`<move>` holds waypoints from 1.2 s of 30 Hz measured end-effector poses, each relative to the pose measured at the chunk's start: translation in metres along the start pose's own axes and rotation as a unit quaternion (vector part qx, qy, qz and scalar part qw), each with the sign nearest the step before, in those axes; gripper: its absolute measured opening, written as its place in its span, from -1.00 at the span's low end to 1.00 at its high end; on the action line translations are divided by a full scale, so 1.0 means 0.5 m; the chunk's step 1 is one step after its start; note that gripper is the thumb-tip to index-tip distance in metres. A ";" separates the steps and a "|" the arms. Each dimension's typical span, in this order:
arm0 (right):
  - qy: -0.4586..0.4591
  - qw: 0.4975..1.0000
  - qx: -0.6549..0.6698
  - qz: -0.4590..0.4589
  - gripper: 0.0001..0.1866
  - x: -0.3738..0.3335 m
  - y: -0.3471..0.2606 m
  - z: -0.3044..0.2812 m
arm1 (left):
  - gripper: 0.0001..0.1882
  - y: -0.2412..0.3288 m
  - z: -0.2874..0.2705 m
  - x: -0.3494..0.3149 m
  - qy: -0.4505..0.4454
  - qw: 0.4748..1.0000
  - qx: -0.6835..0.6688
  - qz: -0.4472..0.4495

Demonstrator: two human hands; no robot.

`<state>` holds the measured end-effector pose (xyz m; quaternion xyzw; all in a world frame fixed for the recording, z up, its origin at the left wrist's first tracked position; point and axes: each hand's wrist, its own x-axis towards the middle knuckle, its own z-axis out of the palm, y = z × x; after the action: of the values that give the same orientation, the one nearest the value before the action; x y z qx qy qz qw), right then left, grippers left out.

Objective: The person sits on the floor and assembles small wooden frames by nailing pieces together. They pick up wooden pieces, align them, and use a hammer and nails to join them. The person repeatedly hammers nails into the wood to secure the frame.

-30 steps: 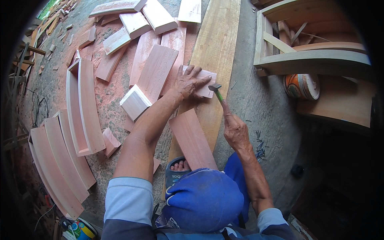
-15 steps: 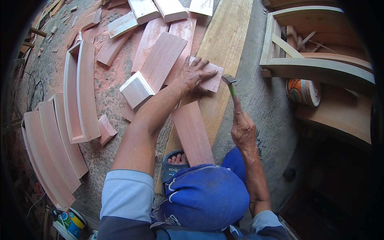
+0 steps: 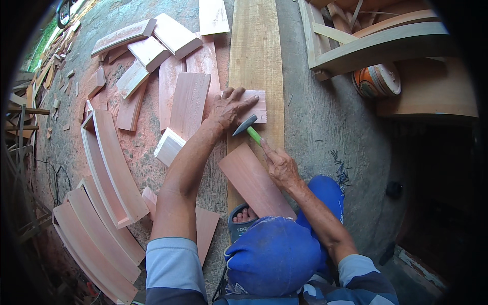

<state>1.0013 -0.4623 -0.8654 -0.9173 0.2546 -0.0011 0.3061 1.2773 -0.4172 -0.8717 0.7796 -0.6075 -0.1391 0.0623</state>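
The small pale block (image 3: 257, 108) is pinned over the long plank (image 3: 255, 56) now, pressed by the left hand (image 3: 226, 109), whose fingers are spread wide across it! The green-handled hammer (image 3: 253, 134) is gripped by the right hand (image 3: 282, 169), fingers wrapped around the handle; its head is held at the block's near edge, though whether contact is made cannot be told. Dark nails (image 3: 341, 169) are scattered on the floor (image 3: 315, 109) at right.

The right hand (image 3: 282, 169) grips a green-handled hammer (image 3: 252, 133).
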 end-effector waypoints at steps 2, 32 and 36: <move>0.033 0.999 0.017 -0.005 -0.33 0.004 0.004 0.003 | -0.21 -0.012 0.016 0.005 0.006 1.000 -0.003 0.005; 0.122 0.981 0.148 0.032 -0.38 -0.031 0.024 -0.107 | -0.04 0.026 0.040 0.036 0.016 0.990 -0.118 -0.078; 0.109 0.983 0.145 0.022 -0.36 -0.027 0.027 -0.113 | 0.02 0.019 0.041 0.027 0.030 0.992 -0.096 -0.073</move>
<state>0.9742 -0.4967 -0.8246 -0.8516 0.3038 -0.1311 0.4067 1.2656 -0.4312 -0.8909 0.8164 -0.5303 -0.1770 0.1446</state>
